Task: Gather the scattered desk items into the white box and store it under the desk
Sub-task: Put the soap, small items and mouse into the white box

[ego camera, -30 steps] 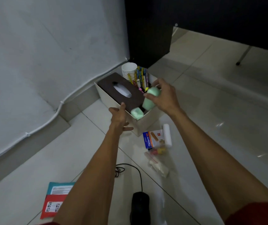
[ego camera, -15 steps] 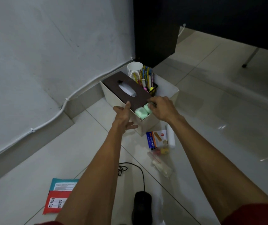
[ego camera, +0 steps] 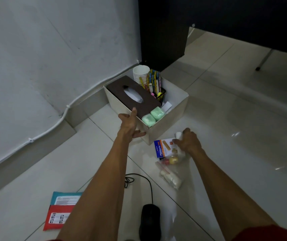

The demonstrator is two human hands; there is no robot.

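The white box (ego camera: 167, 126) stands on the tiled floor by the wall. Inside are a brown tissue box (ego camera: 118, 91), a stack of paper cups (ego camera: 141, 72), pens in a black holder (ego camera: 154, 80) and two green packets (ego camera: 148, 120) at the near corner. My left hand (ego camera: 128, 126) rests on the box's near-left corner, thumb up at the rim, fingers straight along the wall. My right hand (ego camera: 187, 141) is down on the floor, fingers curled over a white roll (ego camera: 178, 135) beside a plaster box (ego camera: 162, 147).
Below the plaster box lie a clear bag with small bottles (ego camera: 171, 160) and another with white pieces (ego camera: 170, 178). A black mouse (ego camera: 149, 218) with its cable lies near me. Red and teal packets (ego camera: 59, 216) lie at the left. The dark desk panel (ego camera: 163, 32) rises behind the box.
My right hand let go of the second green packet inside the box and dropped down to the white roll on the floor. My left hand stayed at the box corner.
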